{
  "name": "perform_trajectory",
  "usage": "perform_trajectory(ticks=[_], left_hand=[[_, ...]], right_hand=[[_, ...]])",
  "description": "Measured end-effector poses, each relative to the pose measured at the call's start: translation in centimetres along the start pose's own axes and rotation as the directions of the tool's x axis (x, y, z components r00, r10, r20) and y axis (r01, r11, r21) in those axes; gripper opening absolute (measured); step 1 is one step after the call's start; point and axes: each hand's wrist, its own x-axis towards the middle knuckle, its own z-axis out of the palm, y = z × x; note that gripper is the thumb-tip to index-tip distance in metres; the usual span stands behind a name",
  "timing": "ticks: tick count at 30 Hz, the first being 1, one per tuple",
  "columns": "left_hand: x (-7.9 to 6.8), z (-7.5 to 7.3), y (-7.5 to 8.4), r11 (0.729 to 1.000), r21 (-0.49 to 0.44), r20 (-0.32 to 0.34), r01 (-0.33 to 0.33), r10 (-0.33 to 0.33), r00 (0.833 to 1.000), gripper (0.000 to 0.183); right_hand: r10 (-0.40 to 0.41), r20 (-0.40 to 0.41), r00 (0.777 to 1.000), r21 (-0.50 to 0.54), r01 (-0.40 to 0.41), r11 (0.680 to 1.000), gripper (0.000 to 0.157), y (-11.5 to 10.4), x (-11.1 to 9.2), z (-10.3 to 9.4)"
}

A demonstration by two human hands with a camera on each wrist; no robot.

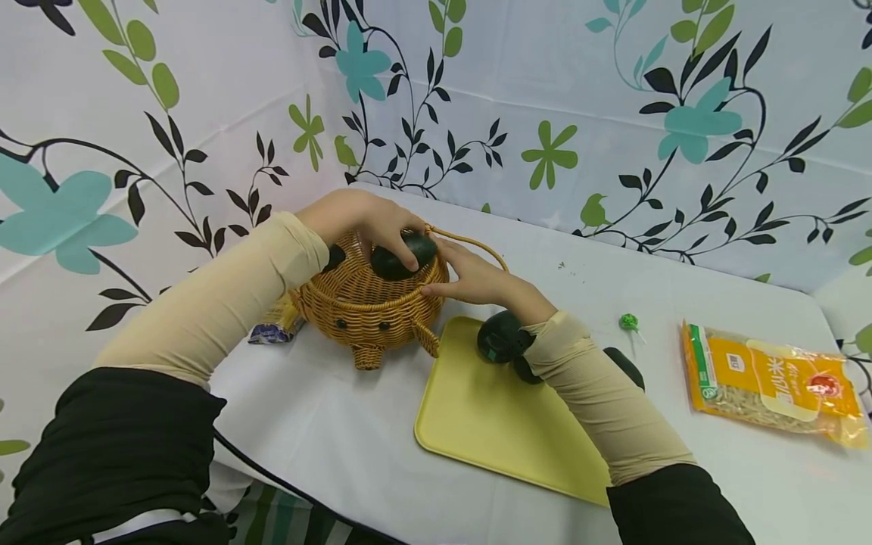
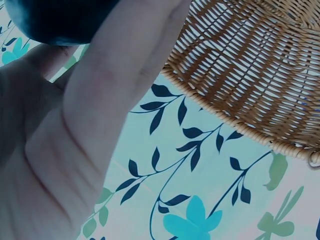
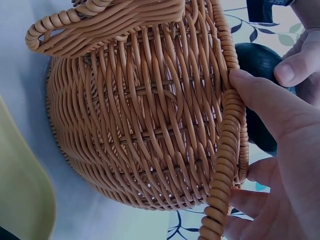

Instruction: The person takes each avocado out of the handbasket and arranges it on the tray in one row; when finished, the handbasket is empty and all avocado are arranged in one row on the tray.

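My left hand [image 1: 384,223] grips a smooth, dark green oval object [image 1: 395,265] over the mouth of a wicker basket [image 1: 371,310]. The basket has an animal face with a snout at its front. In the left wrist view the dark green object [image 2: 60,22] lies against the palm, partly cut off by the frame. My right hand [image 1: 477,278] holds the basket's right rim. In the right wrist view its thumb lies on the rim and its fingers are beyond the braided handle [image 3: 220,175]. The basket's inner bottom is partly hidden by the left hand.
Right of the basket lies a yellow tray [image 1: 490,424], with a dark rounded object [image 1: 500,337] near its back corner. Another dark object [image 1: 623,367] shows behind the right sleeve. Farther right are a green lollipop [image 1: 628,322] and an orange food bag [image 1: 777,382]. A small package [image 1: 275,325] sits left.
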Motion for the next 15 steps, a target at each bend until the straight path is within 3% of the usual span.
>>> perform_trajectory(ticks=[8,15], left_hand=[[-0.5,0.0,0.6,0.999,-0.007,-0.029,-0.033,0.032,0.999,0.066],[-0.7,-0.2,1.3,0.996,0.048,-0.052,-0.079,0.082,0.995,0.061]], right_hand=[[0.032,0.0,0.999,-0.049,-0.032,0.998,0.084,0.2,-1.1,-0.6],[0.081,-0.01,0.997,-0.053,-0.081,0.995,0.088,1.1,-3.1,-1.9]])
